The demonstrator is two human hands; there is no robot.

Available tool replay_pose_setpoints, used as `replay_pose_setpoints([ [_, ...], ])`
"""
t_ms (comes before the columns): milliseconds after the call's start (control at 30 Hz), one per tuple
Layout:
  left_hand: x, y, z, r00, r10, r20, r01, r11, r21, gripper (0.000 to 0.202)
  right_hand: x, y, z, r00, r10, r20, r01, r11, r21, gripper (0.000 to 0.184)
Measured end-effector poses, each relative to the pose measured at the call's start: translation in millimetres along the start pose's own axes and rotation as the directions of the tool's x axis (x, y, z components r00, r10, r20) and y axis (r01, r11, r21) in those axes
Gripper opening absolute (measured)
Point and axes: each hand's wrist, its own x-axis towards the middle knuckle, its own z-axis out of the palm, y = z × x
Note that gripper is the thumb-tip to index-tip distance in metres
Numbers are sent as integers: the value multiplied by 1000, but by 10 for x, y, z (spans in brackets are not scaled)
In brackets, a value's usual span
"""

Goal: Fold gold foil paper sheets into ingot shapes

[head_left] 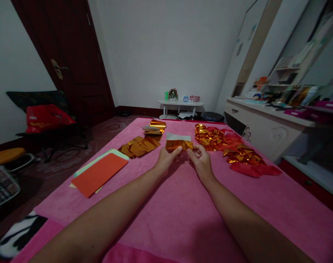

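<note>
Between my two hands is a sheet of gold foil paper (179,143), its pale back (179,137) showing along the far edge. My left hand (168,159) pinches its near left corner, thumb on top. At the near right corner my right hand (201,159) grips it between thumb and fingers. A flat pile of gold foil sheets (140,146) lies left of my left hand, with a roll of gold foil (157,125) and folded pieces (151,129) behind it. Crumpled gold foil pieces (210,138) and red pieces (255,170) are heaped to the right.
Orange card sheets (100,174) over pale green ones lie at the left edge of the pink cloth (166,219). A cluttered dresser (267,118) stands on the right. A chair with a red bag (48,118) is at left, and a small white table (180,103) stands by the wall.
</note>
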Motion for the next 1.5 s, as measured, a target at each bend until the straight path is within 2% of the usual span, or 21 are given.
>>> replay_pose_setpoints([
  [67, -31, 2, 22, 999, -3, 53, 2, 1000, 29, 38, -17, 20, 23, 991, 92, 101, -102, 990, 101, 33],
  [167, -54, -5, 44, 997, -10, 80, 10, 1000, 8, 37, -31, 41, 38, 983, 158, 99, -173, 971, 167, 38],
  [267, -37, 5, 34, 1000, 11, 24, -10, 999, -40, 33, -26, 55, 32, 977, 204, 66, -213, 956, 202, 39],
  [400, 8, 54, -15, 994, 61, -96, -58, 998, 26, 26, -11, 86, 10, 977, 209, 49, -215, 957, 195, 38],
  [600, 100, 60, -102, 987, 76, -144, -67, 995, 68, 29, -2, 77, -9, 968, 237, 77, -247, 952, 178, 38],
  [700, 155, 20, -145, 982, 70, -176, -64, 997, 41, 34, -16, 24, 10, 948, 265, 174, -288, 949, 127, 40],
  [800, 163, -6, -138, 985, 5, -175, -26, 993, -119, 38, -54, -26, 51, 884, 286, 369, -323, 945, 42, 42],
  [900, 135, 5, -84, 994, -24, -108, -6, 962, -275, 38, -103, -77, 95, 828, 256, 500, -310, 950, 27, 42],
  [1000, 142, 45, -78, 998, -35, -59, 19, 966, -259, 37, -128, -149, 106, 806, 233, 544, -321, 944, 71, 43],
  [1100, 197, 86, -172, 998, -57, -3, 56, 992, -116, 35, -105, -219, 72, 843, 297, 449, -410, 895, 177, 52],
  [1233, 242, 116, -322, 974, -149, 173, 135, 987, 88, 33, -47, -225, 14, 864, 347, 364, -456, 845, 278, 52],
  [1367, 231, 105, -364, 914, -257, 313, 152, 934, 322, 32, -43, -130, 22, 893, 296, 340, -364, 918, 156, 38],
  [1500, 224, 75, -359, 870, -322, 373, 174, 909, 378, 33, -45, -32, 30, 934, 276, 225, -298, 952, 67, 35],
])
